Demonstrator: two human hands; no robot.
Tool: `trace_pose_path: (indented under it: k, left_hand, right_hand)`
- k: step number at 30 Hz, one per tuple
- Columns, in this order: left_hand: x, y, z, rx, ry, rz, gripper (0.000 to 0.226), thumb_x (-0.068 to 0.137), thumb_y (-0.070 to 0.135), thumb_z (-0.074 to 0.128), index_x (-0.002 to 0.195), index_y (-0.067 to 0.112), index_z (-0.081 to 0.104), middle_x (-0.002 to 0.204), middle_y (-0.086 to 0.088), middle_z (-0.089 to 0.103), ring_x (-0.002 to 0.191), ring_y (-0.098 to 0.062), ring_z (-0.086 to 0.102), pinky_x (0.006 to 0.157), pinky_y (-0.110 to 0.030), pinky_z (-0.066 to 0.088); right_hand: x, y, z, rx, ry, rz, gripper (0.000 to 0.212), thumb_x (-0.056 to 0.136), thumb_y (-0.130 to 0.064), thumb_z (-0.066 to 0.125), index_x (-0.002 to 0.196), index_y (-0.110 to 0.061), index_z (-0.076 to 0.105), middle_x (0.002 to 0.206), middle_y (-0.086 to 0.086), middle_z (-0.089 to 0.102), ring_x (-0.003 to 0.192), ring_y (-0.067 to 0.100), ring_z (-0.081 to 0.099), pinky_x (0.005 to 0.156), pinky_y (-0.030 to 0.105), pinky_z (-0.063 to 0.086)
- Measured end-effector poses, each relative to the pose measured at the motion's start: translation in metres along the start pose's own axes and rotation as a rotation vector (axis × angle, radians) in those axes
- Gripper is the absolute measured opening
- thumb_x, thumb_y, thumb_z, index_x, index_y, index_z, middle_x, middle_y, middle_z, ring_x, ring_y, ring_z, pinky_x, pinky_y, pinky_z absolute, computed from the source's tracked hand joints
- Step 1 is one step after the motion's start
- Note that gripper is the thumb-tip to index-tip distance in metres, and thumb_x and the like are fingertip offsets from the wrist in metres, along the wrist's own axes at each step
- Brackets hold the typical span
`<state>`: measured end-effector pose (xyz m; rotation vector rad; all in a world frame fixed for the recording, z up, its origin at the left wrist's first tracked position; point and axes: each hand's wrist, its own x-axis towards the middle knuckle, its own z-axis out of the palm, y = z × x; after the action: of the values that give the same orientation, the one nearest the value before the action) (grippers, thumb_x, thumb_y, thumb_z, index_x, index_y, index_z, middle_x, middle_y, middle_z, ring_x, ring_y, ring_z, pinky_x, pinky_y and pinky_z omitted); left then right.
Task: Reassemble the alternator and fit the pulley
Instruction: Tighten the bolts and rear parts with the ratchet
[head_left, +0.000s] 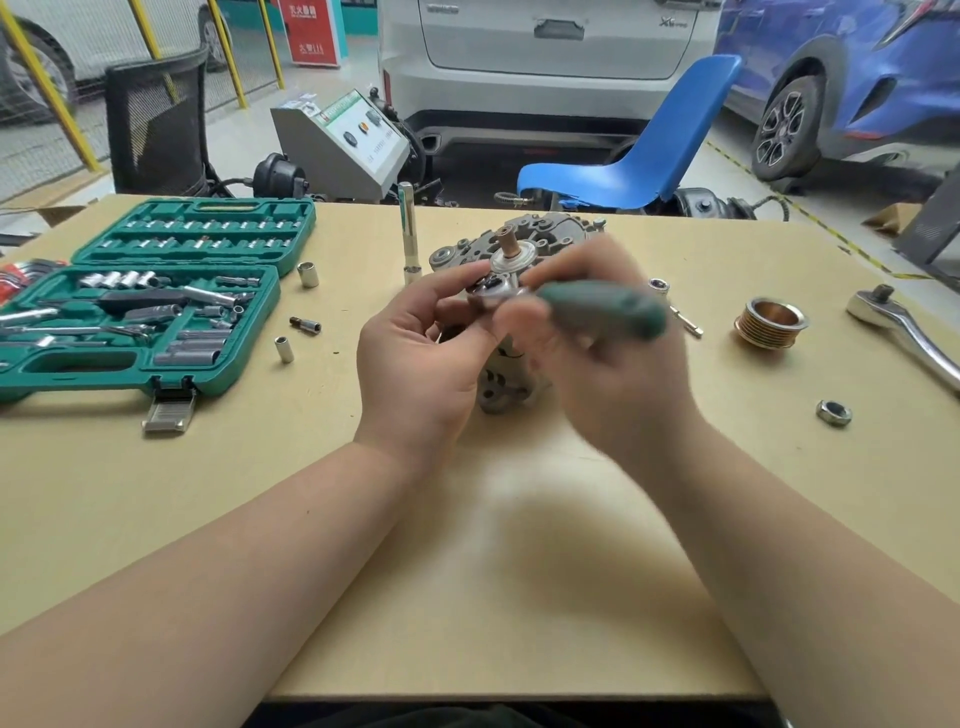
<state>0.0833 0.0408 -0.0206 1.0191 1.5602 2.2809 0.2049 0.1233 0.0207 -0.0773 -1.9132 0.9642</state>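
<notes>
My right hand (618, 364) grips a green-handled ratchet (602, 306), its long axis running left to right, head toward the alternator (511, 249) — motion blur smears my fingers. My left hand (421, 353) curls around the ratchet's head at the alternator, which stands mid-bench with its shaft pointing up; my hands hide its lower body. The pulley (770, 322) sits apart to the right, open end up, a nut (833, 413) nearer me. The socket case (140, 296) fills the bench's (467, 571) left edge.
</notes>
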Motion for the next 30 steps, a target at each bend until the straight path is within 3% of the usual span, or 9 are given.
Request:
trace_pose_path:
  k: [2,5,8,10,13,18,24,27,30]
  left_hand:
    - [-0.001,0.0,0.001,-0.008,0.008,0.009,0.034,0.086,0.004,0.087,0.109,0.028,0.079,0.08,0.0,0.078,0.078,-0.006,0.069,0.083,-0.02,0.057]
    - [-0.001,0.001,0.0,-0.004,0.023,0.026,0.036,0.087,0.0,0.086,0.108,0.03,0.079,0.095,-0.033,0.072,0.085,-0.017,0.068,0.091,-0.026,0.059]
    - [-0.004,0.001,-0.001,-0.005,0.016,0.047,0.036,0.088,0.003,0.086,0.111,0.029,0.077,0.088,-0.011,0.075,0.087,-0.017,0.071,0.092,-0.029,0.058]
    - [-0.004,0.001,-0.001,0.001,0.023,0.054,0.033,0.087,0.008,0.087,0.111,0.027,0.076,0.09,0.008,0.077,0.088,-0.01,0.073,0.087,-0.024,0.058]
    - [-0.003,0.001,0.0,0.022,0.04,0.084,0.026,0.086,0.011,0.087,0.107,0.022,0.077,0.093,0.016,0.079,0.086,0.002,0.071,0.083,-0.017,0.057]
    - [-0.001,0.004,0.002,-0.036,0.031,0.033,0.03,0.085,0.01,0.088,0.1,0.035,0.083,0.091,0.011,0.08,0.085,-0.005,0.072,0.083,-0.019,0.057]
    - [0.001,0.002,-0.003,-0.009,-0.018,-0.001,0.041,0.082,-0.01,0.082,0.107,0.022,0.082,0.083,0.005,0.076,0.078,-0.008,0.069,0.075,-0.021,0.058]
    - [0.002,0.005,-0.001,-0.023,-0.012,-0.025,0.029,0.082,0.01,0.086,0.104,0.028,0.082,0.078,0.01,0.074,0.077,-0.008,0.067,0.08,-0.024,0.058]
    - [0.003,0.006,0.0,-0.001,-0.016,-0.019,0.032,0.085,0.008,0.089,0.107,0.031,0.082,0.087,0.0,0.08,0.084,-0.018,0.073,0.092,-0.038,0.061]
  right_hand:
    - [0.015,0.006,-0.011,0.38,0.012,0.251,0.017,0.101,-0.016,0.062,0.104,0.0,0.06,0.071,0.004,0.065,0.056,0.026,0.056,0.053,0.032,0.047]
    - [0.019,0.009,-0.015,0.45,0.033,0.348,0.022,0.105,-0.02,0.056,0.11,0.002,0.059,0.068,0.014,0.061,0.053,0.028,0.053,0.051,0.032,0.046]
    - [0.007,0.009,-0.007,0.238,0.028,0.2,0.008,0.104,-0.024,0.061,0.103,-0.015,0.061,0.067,0.013,0.062,0.053,0.032,0.057,0.053,0.041,0.048]
    - [-0.001,0.007,0.0,0.024,0.045,0.106,0.007,0.102,-0.034,0.064,0.101,-0.03,0.06,0.075,0.0,0.065,0.063,0.028,0.064,0.059,0.046,0.052]
    - [-0.01,0.002,0.008,-0.213,0.122,-0.026,0.016,0.102,-0.035,0.066,0.103,-0.02,0.062,0.078,-0.01,0.065,0.065,0.012,0.065,0.059,0.037,0.053]
    - [-0.016,-0.006,0.016,-0.221,0.24,-0.032,0.018,0.099,-0.022,0.072,0.099,-0.005,0.066,0.087,-0.005,0.066,0.069,0.013,0.065,0.06,0.042,0.053]
    - [-0.025,-0.009,0.026,-0.348,0.231,-0.144,0.047,0.099,-0.045,0.064,0.096,0.001,0.066,0.08,0.004,0.069,0.062,0.026,0.067,0.05,0.044,0.054]
    - [-0.013,-0.002,0.016,-0.183,0.178,-0.046,0.028,0.098,-0.04,0.067,0.099,-0.013,0.065,0.079,-0.005,0.067,0.064,0.022,0.067,0.055,0.042,0.055]
    - [0.008,0.002,0.0,0.251,0.117,0.208,0.009,0.102,-0.027,0.064,0.096,-0.021,0.065,0.067,0.008,0.065,0.054,0.03,0.06,0.052,0.038,0.051]
